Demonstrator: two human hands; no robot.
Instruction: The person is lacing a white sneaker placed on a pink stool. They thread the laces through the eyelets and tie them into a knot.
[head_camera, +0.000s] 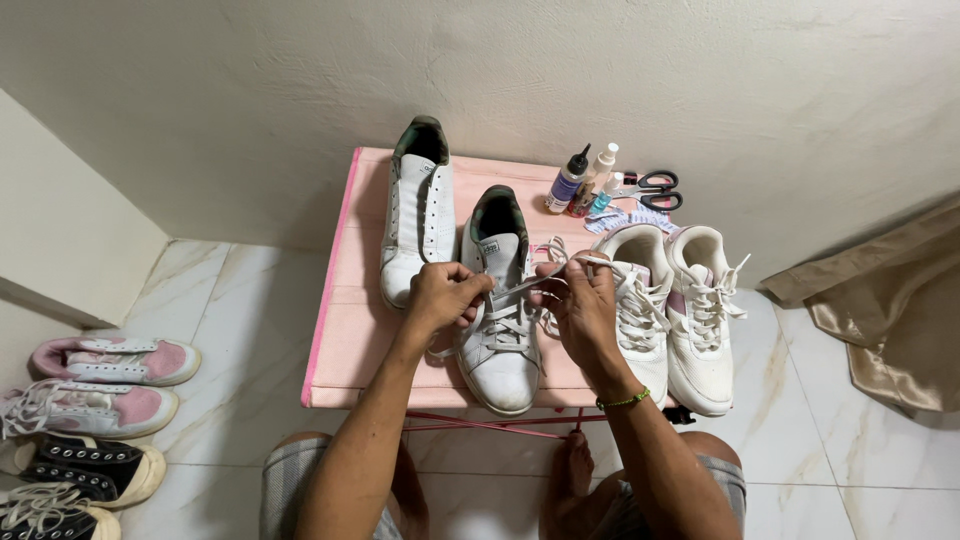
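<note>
Both hands hide the white sneaker's lace ends.

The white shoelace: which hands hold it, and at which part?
Both: left hand and right hand pinch the white shoelace stretched between them, above the white sneaker.

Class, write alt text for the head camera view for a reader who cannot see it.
Two hands, left hand and right hand, pull a white lace taut over a white sneaker on a pink table. More white sneakers, small bottles and scissors sit nearby.
</note>
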